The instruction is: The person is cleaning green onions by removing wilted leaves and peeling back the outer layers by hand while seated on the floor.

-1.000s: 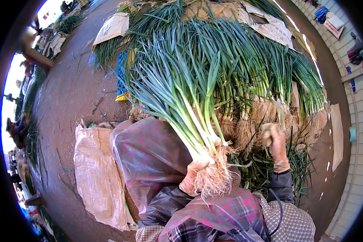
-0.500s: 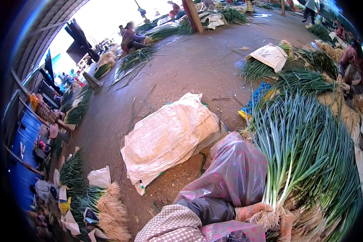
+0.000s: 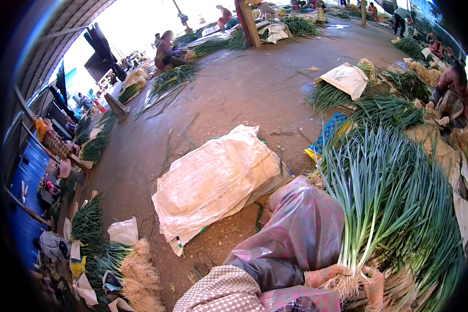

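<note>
A bunch of spring onions (image 3: pixel 366 229) rises from my hands, its green leaves fanned upward and its pale stems gathered near the bottom. My left hand (image 3: pixel 327 274) is closed around the lower stems from the left. On the other side, my right hand (image 3: pixel 373 286) has its fingers curled against the stem bases. Stringy pale roots (image 3: pixel 344 286) hang between the two hands and hide some fingertips. Just right of the bunch lies a large heap of spring onions (image 3: pixel 431 223), roots toward me.
A pale woven sack (image 3: pixel 213 182) lies flat on the brown floor (image 3: pixel 234 88), left of my plastic-covered knee (image 3: pixel 317 213). A blue and yellow bag (image 3: pixel 327 132) sits beyond the heap. At right, a co-worker (image 3: pixel 454 99) sits among more onions. A wooden post (image 3: pixel 248 23) stands far off.
My right hand's fingers have curled in more against the stem bases. My left hand keeps its hold. The co-worker at right has shifted their arms; the whole view has tilted slightly.
</note>
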Tool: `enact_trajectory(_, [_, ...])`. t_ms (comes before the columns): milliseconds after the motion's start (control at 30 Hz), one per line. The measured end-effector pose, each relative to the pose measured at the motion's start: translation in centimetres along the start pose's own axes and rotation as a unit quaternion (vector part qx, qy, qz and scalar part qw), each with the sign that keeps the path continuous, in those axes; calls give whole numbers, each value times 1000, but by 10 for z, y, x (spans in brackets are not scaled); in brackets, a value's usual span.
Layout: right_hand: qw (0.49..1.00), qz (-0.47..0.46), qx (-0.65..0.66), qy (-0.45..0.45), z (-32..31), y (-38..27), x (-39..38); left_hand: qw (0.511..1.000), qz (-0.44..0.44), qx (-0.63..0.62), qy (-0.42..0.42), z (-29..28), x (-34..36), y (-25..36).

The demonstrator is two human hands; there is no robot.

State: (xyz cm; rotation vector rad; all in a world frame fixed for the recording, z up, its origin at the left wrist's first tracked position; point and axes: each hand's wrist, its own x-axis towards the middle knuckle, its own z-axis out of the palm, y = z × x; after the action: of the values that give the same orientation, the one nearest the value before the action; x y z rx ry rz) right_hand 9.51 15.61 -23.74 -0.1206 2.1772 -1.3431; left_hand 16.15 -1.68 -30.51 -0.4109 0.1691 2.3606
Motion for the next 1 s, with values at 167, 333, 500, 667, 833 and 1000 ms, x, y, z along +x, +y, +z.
enact_trajectory(167, [997,3,-57,42,11,18,-4,999,-7,-44,-26,-13,-3,-7])
enact_trajectory(333, [983,12,179,-47,3,26,-53,998,-42,-32,-31,2,-10,7])
enact_trajectory(500, [956,-54,162,238,7,4,-43,993,-95,-40,49,18,-13,0])
enact_trajectory(667, [966,41,254,42,16,19,-37,980,-187,56,-30,28,-10,-2])
enact_trajectory(833, [915,11,374,150,20,41,-29,972,-226,56,-38,26,8,-8])
enact_trajectory(1000, [924,1,152,351,16,67,-14,981,-193,23,22,21,6,-8])
